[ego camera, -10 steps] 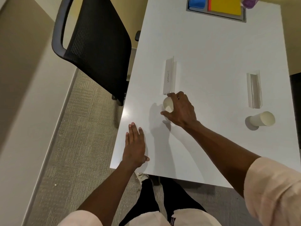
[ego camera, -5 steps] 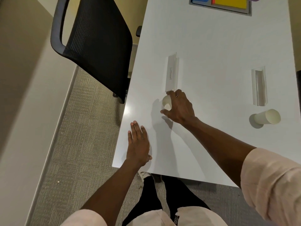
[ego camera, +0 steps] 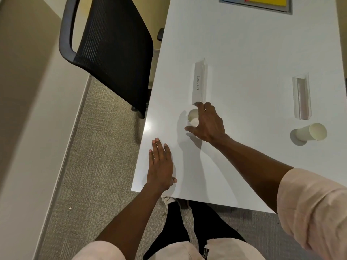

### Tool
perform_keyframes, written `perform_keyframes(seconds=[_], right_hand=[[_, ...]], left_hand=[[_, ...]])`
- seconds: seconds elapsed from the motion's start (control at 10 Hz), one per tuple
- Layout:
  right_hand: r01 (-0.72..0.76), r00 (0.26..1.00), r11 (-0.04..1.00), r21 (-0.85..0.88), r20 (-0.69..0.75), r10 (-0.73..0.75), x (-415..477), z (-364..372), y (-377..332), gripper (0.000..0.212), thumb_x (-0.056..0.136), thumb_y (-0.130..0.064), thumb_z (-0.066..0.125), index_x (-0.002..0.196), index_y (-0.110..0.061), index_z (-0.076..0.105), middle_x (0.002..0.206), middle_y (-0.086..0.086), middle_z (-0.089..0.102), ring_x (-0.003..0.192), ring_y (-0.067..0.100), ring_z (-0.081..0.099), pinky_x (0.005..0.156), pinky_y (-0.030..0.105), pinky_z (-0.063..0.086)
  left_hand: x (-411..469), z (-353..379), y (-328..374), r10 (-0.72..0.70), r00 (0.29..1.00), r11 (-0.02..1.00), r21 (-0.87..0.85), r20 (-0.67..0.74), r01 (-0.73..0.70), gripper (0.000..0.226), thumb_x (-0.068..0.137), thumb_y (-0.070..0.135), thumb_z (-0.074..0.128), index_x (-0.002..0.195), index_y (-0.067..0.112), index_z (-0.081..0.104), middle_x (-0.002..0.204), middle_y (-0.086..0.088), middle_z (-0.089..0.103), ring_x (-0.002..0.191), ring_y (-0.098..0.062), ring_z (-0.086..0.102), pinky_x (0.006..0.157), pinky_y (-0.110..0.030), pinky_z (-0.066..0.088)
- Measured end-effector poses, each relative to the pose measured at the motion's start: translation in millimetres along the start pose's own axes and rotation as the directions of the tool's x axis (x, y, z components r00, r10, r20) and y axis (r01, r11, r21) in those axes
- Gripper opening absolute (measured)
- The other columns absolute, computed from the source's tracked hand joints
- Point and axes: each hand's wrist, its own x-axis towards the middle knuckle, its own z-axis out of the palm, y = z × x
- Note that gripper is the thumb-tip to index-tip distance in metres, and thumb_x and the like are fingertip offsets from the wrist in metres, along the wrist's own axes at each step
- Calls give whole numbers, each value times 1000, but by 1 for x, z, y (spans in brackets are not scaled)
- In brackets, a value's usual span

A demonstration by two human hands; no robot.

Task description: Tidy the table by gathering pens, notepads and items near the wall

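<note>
- Right hand (ego camera: 207, 123) is curled around a small white paper cup (ego camera: 193, 117), thumb on the near side, fingers on the far side. Cup stands upright with its mouth open; I can't tell if it's lifted or resting on the white surface (ego camera: 244, 44).
- Left hand (ego camera: 160, 164) lies flat, fingers together, empty, near the front-left corner of the surface.
- Cup sits just in front of the white folded paper name tent (ego camera: 199, 83); my index fingertip touches the tent's near end.
- Second white paper cup (ego camera: 309, 133) lies tipped on its side, well apart to the right, near a clear acrylic name holder (ego camera: 301, 98).
- Grey tray with blue and yellow items (ego camera: 266, 2) sits at the far end, near the wall. I read that as the gathering spot.
- Risks I see:
  - Thin paper wall: too much squeeze will likely crush the cup.
  - Dragging the cup forward could knock the name tent over, given that finger contact.
  - Something pale shows inside the cup; can't tell what. Tilting could spill it.
  - The tipped cup could roll if the surface gets jolted.
</note>
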Motion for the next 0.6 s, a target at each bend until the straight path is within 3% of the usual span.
perform_keyframes(seconds=[0.1, 0.3, 0.5, 0.6], right_hand=[[-8, 999, 999, -35, -41, 7, -8, 0, 3, 104, 65, -67, 85, 148, -22, 41, 128, 10, 53, 118, 32, 57, 72, 40, 55], [-58, 989, 998, -39, -137, 52, -39, -8, 22, 100, 73, -71, 74, 149, -15, 40, 132, 12, 54, 120, 31, 57, 71, 41, 57], [-75, 985, 997, 15, -155, 77, -93, -23, 36, 93, 77, -63, 74, 151, -17, 41, 136, 7, 51, 123, 28, 54, 74, 41, 57], [-29, 992, 999, 17, -126, 31, -123, -22, 39, 89, 80, -61, 73, 151, -18, 42, 140, 8, 51, 125, 28, 53, 81, 42, 58]], left_hand=[[-2, 2, -4, -3, 1000, 1000, -25, 10, 4, 148, 81, 63, 85, 165, -4, -16, 168, -36, -32, 158, -52, -29, 135, -61, 6], [-4, 6, -6, -8, 1000, 1000, 0, 10, 8, 148, 80, 64, 85, 166, -2, -14, 170, -35, -29, 160, -51, -24, 135, -58, 4], [-4, -6, -15, 14, 999, 996, -85, 52, -9, 123, 87, 51, 86, 169, 3, 7, 177, -27, -13, 166, -43, -8, 134, -52, 17], [-14, -5, -8, 27, 1000, 992, -126, 9, -25, 116, 91, 50, 83, 168, 3, 10, 180, -22, -4, 168, -39, 1, 134, -49, 15]])
